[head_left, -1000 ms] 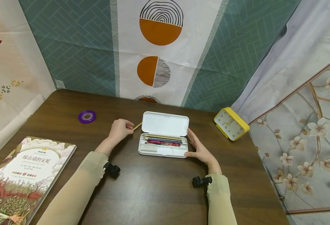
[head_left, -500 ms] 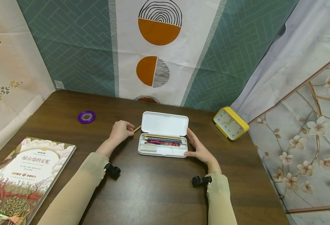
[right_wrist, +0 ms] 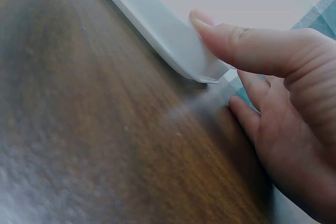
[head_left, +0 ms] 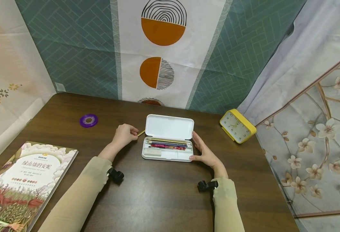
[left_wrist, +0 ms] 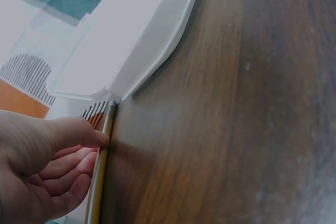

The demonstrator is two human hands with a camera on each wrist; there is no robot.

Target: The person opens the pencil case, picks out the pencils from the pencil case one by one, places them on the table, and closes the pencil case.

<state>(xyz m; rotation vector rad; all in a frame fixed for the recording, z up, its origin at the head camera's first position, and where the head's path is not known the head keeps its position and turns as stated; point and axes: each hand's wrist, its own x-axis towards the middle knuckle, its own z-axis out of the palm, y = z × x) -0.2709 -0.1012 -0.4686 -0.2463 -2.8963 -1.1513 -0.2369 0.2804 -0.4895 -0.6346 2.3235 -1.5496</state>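
A white pencil case (head_left: 170, 154) lies with its lid up on the brown table; several pencils, a red-pink pen (head_left: 167, 146) and a whitish eraser (head_left: 152, 151) are in its tray. To its left, my left hand (head_left: 124, 134) pinches a yellow pencil (left_wrist: 98, 182) between thumb and fingers. The pencil's far end reaches close to the case's hinge side. At the case's right end is my right hand (head_left: 206, 154), its thumb (right_wrist: 226, 43) touching the front corner and its fingers stretched along the side by the lid. The right fingertips are partly hidden.
A purple ring-shaped roll (head_left: 88, 120) lies at the back left. On the left edge of the table is a picture-covered book (head_left: 39, 174). A yellow alarm clock (head_left: 238, 126) stands at the back right, near the patterned curtain.
Both hands, the pencil and the case keep nearly the same places. The whole head view shifts slightly left.
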